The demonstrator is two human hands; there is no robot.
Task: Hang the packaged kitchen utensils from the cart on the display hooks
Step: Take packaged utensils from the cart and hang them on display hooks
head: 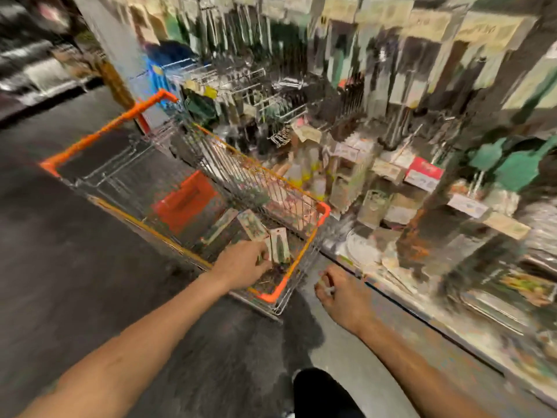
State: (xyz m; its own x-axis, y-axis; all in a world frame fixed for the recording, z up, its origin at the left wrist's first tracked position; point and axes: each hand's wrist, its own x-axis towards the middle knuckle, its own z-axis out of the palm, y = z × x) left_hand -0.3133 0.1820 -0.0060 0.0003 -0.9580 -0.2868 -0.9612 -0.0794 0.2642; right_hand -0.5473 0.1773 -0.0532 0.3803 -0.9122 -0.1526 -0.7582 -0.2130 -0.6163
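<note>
Right hand [340,294] beside cart [322,211], fingers curled, grip unclear through blur; left hand [244,262] fingers grip packaged utensil [279,245] inside cart.

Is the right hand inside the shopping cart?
No, the right hand is outside the cart, past its orange corner, while the left hand reaches in.

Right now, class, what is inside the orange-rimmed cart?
Several packaged utensils lie in the near corner of the cart, where the left hand grips some. The hand hides what lies beneath; blur hides which utensils.
</note>
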